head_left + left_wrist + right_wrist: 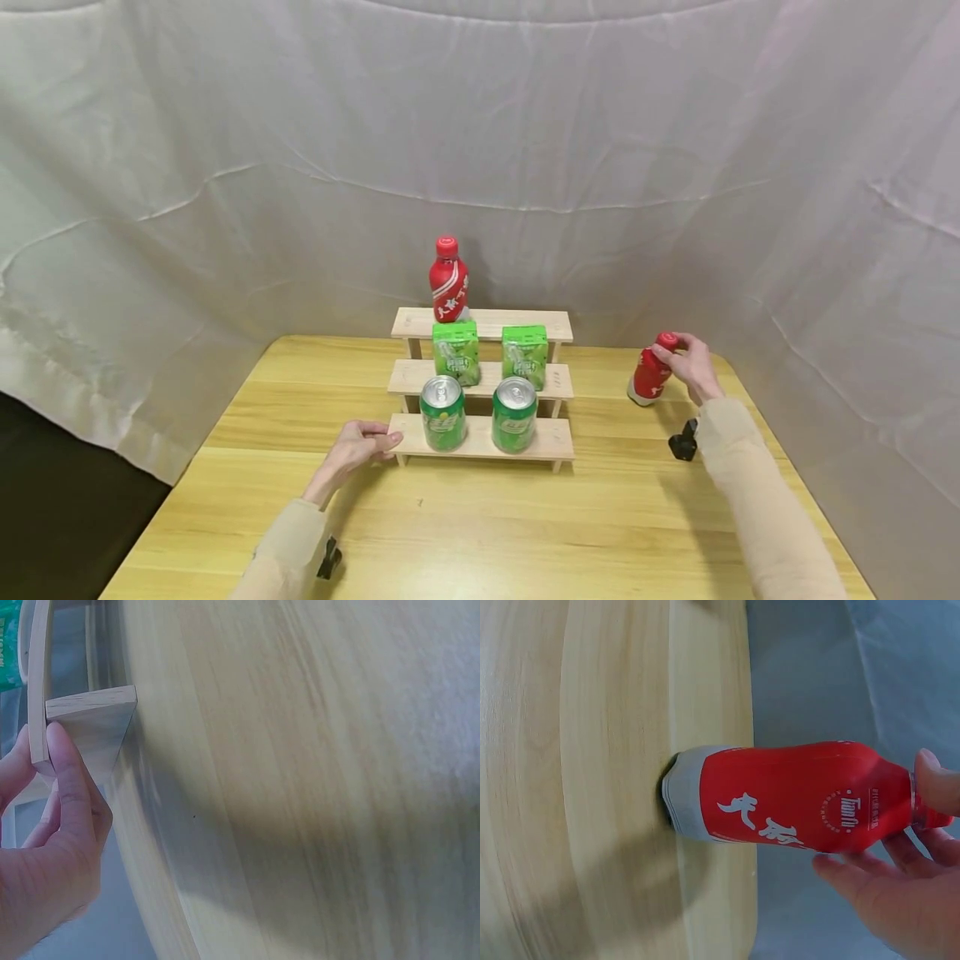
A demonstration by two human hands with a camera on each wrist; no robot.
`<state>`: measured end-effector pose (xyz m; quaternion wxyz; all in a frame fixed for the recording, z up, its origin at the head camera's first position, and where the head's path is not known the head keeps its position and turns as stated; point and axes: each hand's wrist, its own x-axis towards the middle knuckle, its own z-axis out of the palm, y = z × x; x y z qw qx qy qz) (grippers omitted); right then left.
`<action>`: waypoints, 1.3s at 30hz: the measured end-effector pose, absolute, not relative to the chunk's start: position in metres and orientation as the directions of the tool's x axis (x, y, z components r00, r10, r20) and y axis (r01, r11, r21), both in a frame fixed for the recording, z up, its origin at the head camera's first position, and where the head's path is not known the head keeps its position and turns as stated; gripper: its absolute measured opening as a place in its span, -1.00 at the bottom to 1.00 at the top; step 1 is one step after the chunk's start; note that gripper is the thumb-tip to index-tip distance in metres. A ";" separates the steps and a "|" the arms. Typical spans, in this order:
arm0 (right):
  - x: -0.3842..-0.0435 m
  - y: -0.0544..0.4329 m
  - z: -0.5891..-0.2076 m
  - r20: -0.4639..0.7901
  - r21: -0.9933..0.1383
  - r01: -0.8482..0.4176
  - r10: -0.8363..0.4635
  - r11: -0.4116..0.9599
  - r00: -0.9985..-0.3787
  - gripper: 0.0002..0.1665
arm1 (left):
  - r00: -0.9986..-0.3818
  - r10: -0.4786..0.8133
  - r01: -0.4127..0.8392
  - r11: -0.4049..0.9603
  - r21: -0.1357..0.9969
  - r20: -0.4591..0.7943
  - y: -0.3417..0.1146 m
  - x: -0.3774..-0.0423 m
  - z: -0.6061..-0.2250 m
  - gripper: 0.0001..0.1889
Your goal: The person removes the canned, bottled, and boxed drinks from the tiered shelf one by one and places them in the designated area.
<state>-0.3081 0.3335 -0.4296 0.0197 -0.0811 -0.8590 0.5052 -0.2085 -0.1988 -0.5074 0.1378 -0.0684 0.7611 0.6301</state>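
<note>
At the front left corner of a three-step wooden rack [480, 448], my left hand [358, 446] pinches the end of the lowest board [39, 690] between thumb and fingers. To the right of the rack, my right hand [692, 367] grips a red bottle [795, 796] around its cap and neck. That bottle leans slightly, its pale base at or just above the tabletop; I cannot tell whether it touches. A matching red bottle [449, 287] stands on the top step, left of centre. Two green drink cartons [456, 354] occupy the middle step, and two green cans [443, 421] the lowest.
The wooden table [480, 533] extends around the rack. A grey-white curtain [510, 150] hangs behind it and along both sides. Black wrist devices [683, 440] hang below both sleeves. The table's right edge runs close to the right arm.
</note>
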 end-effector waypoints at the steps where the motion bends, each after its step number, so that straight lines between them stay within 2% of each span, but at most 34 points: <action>1: -0.308 0.332 -0.427 -0.041 -0.868 0.111 0.153 0.484 -0.987 -0.23 | -0.953 0.071 -0.276 0.198 0.941 -0.295 -0.199 -0.209 -0.508 -0.46; 4: -0.307 0.325 -0.416 0.007 -0.856 0.064 0.136 0.513 -0.991 -0.22 | -0.951 0.061 -0.286 0.200 0.937 -0.303 -0.198 -0.210 -0.508 -0.47; 8: -0.312 0.306 -0.391 0.137 -0.823 -0.058 0.097 0.565 -0.986 -0.25 | -0.950 0.057 -0.290 0.202 0.935 -0.307 -0.200 -0.210 -0.510 -0.48; 11: -0.318 0.283 -0.369 0.216 -0.809 -0.157 0.038 0.567 -0.976 -0.28 | -0.950 0.064 -0.287 0.207 0.935 -0.306 -0.201 -0.211 -0.511 -0.49; 15: -0.326 0.247 -0.340 0.262 -0.794 -0.251 -0.062 0.554 -0.963 -0.30 | -0.948 0.064 -0.292 0.205 0.934 -0.311 -0.202 -0.211 -0.511 -0.49; 26: -0.335 0.150 -0.283 0.200 -0.825 -0.306 -0.261 0.475 -0.944 -0.30 | -0.948 0.074 -0.290 0.197 0.937 -0.309 -0.202 -0.210 -0.509 -0.53; 39: -0.338 0.076 -0.273 0.084 -0.883 -0.230 -0.345 0.409 -0.935 -0.22 | -0.944 0.091 -0.297 0.175 0.939 -0.316 -0.199 -0.210 -0.507 -0.54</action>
